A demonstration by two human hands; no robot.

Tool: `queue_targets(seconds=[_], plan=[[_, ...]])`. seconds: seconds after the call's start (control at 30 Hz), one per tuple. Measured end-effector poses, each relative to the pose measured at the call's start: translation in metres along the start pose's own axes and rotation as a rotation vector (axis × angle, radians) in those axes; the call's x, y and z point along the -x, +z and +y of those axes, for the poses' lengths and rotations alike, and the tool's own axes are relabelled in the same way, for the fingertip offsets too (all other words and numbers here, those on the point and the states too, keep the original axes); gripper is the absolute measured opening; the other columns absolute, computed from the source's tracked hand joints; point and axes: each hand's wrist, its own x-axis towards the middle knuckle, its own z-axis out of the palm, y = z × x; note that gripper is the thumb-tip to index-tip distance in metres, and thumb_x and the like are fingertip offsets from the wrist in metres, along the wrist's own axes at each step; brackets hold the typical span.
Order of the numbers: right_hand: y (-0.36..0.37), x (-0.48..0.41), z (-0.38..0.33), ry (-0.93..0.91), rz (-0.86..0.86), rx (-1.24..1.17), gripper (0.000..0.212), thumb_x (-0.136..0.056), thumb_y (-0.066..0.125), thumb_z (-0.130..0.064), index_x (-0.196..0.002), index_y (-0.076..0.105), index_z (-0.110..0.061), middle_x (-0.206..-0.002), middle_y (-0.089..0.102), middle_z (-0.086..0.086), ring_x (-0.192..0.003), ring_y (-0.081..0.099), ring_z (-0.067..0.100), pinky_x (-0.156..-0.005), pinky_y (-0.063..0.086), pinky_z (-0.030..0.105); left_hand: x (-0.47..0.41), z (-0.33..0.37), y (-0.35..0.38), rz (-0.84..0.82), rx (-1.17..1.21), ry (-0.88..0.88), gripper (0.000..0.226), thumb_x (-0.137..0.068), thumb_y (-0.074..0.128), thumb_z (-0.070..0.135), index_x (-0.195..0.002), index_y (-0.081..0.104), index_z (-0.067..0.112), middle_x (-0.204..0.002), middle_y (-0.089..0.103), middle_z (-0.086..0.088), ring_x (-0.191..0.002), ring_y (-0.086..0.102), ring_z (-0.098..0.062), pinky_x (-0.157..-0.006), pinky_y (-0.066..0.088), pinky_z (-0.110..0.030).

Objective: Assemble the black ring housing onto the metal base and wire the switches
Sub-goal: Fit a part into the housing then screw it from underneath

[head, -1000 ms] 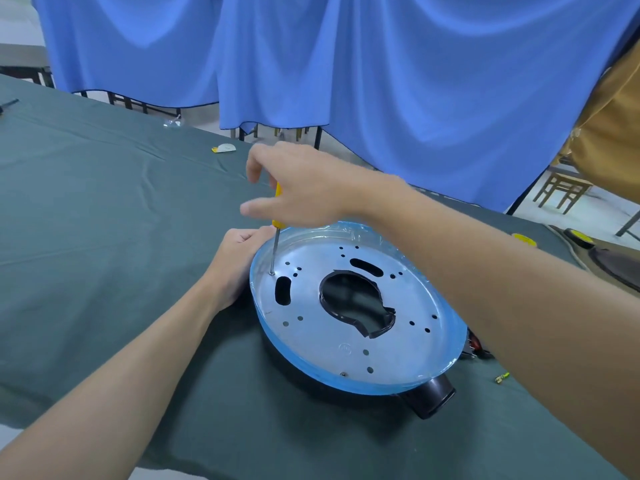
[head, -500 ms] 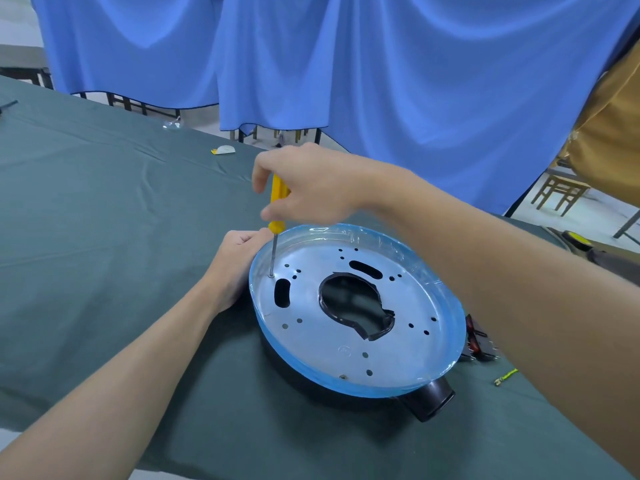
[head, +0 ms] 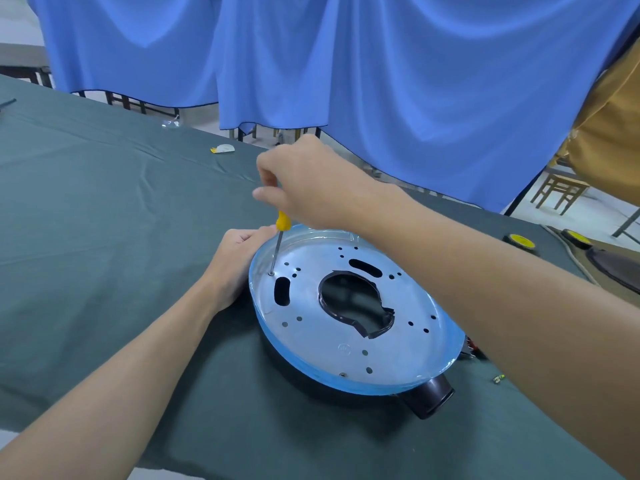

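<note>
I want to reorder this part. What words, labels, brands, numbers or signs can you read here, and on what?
No text can be read.
On the metal base: a small round stamped mark, too small to read.
On the white and yellow tag lying on the green cloth: no legible print.
On the yellow discs at far right: too blurred to tell.
On the screwdriver handle: no print visible.

Round metal base, blue-rimmed, lying atop black ring housing

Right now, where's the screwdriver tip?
Head view: screwdriver tip sits in a left-rim hole of the metal base, just beyond the oblong slot; right hand grips it.
</note>
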Motion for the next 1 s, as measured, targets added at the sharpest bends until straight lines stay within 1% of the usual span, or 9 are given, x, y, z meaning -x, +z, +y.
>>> queue_targets(seconds=[0.1, 0.17, 0.23, 0.3, 0.47, 0.6, 0.8, 0.9, 1.0], plan=[[-0.008, 0.004, 0.000, 0.048, -0.195, -0.128, 0.032, -0.093, 0.054, -0.042, -0.112, 0.052, -0.016, -0.102, 0.049, 0.000, -0.097, 0.049, 0.021, -0.073, 0.039, 0.033, 0.000, -0.001, -0.001, 0.003, -0.008, -0.007, 0.064, -0.097, 0.057, 0.024, -0.040, 0.027, 0.026, -0.042, 0.025, 0.011, -0.039, 0.021, -0.010, -0.040, 0.022, -0.018], [-0.021, 0.007, 0.002, 0.026, -0.285, -0.234, 0.027, -0.090, 0.056, -0.028, -0.116, 0.048, -0.023, -0.103, 0.052, -0.004, -0.092, 0.054, 0.017, -0.076, 0.045, 0.033, -0.001, -0.002, -0.001, 0.010, -0.011, 0.005, 0.064, -0.097, 0.057, 0.021, -0.041, 0.025, 0.026, -0.044, 0.024, 0.011, -0.041, 0.021, -0.009, -0.040, 0.022, -0.019], [-0.026, 0.007, 0.002, -0.019, -0.252, -0.213, 0.020, -0.089, 0.056, -0.019, -0.106, 0.048, -0.026, -0.089, 0.054, -0.009, -0.080, 0.052, 0.010, -0.070, 0.044, 0.032, -0.001, -0.002, -0.002, 0.013, -0.016, 0.007, 0.062, -0.097, 0.056, 0.018, -0.045, 0.023, 0.025, -0.046, 0.023, 0.010, -0.043, 0.020, -0.010, -0.040, 0.022, -0.019], [-0.021, 0.004, -0.002, -0.045, -0.138, -0.116, 0.013, -0.093, 0.057, -0.029, -0.094, 0.046, -0.023, -0.085, 0.050, -0.008, -0.083, 0.048, 0.015, -0.070, 0.040, 0.032, -0.002, -0.002, -0.002, 0.013, -0.021, -0.002, 0.057, -0.097, 0.054, 0.018, -0.053, 0.019, 0.021, -0.049, 0.022, 0.008, -0.046, 0.019, -0.012, -0.042, 0.021, -0.021], [-0.008, 0.001, -0.006, 0.066, -0.096, 0.026, 0.040, -0.094, 0.046, -0.052, -0.077, 0.041, -0.016, -0.081, 0.047, 0.001, -0.084, 0.049, 0.025, -0.063, 0.036, 0.037, -0.001, -0.002, -0.002, 0.016, -0.021, -0.007, 0.060, -0.096, 0.055, 0.016, -0.047, 0.021, 0.025, -0.047, 0.020, 0.009, -0.044, 0.018, -0.011, -0.042, 0.019, -0.021], [-0.018, 0.001, -0.005, -0.019, -0.217, -0.012, 0.021, -0.090, 0.050, -0.025, -0.102, 0.058, -0.010, -0.099, 0.057, 0.003, -0.096, 0.057, 0.027, -0.075, 0.050, 0.040, -0.002, -0.004, -0.002, 0.020, -0.012, 0.004, 0.062, -0.096, 0.056, 0.017, -0.046, 0.022, 0.026, -0.046, 0.020, 0.010, -0.044, 0.018, -0.010, -0.041, 0.020, -0.020], [-0.007, -0.004, -0.005, 0.070, -0.174, 0.025, 0.036, -0.095, 0.047, -0.049, -0.099, 0.047, -0.013, -0.106, 0.056, 0.008, -0.101, 0.050, 0.030, -0.073, 0.041, 0.038, -0.003, -0.007, -0.004, 0.006, 0.007, 0.004, 0.061, -0.096, 0.058, 0.021, -0.047, 0.021, 0.025, -0.047, 0.020, 0.010, -0.045, 0.017, -0.012, -0.043, 0.019, -0.022], [-0.015, -0.004, -0.004, 0.011, -0.241, 0.025, 0.026, -0.092, 0.051, -0.031, -0.108, 0.060, -0.012, -0.105, 0.063, 0.007, -0.101, 0.057, 0.029, -0.079, 0.050, 0.041, -0.003, -0.006, -0.003, 0.002, 0.021, 0.016, 0.059, -0.088, 0.064, 0.032, -0.045, 0.024, 0.025, -0.047, 0.022, 0.009, -0.045, 0.020, -0.012, -0.042, 0.021, -0.021], [-0.013, -0.001, -0.006, -0.021, -0.156, 0.030, 0.021, -0.096, 0.047, -0.024, -0.111, 0.059, -0.018, -0.109, 0.056, 0.003, -0.104, 0.051, 0.026, -0.075, 0.042, 0.036, -0.003, -0.004, -0.004, -0.002, 0.036, 0.007, 0.059, -0.072, 0.069, 0.046, -0.053, 0.022, 0.017, -0.047, 0.026, 0.007, -0.044, 0.023, -0.013, -0.042, 0.023, -0.021]])
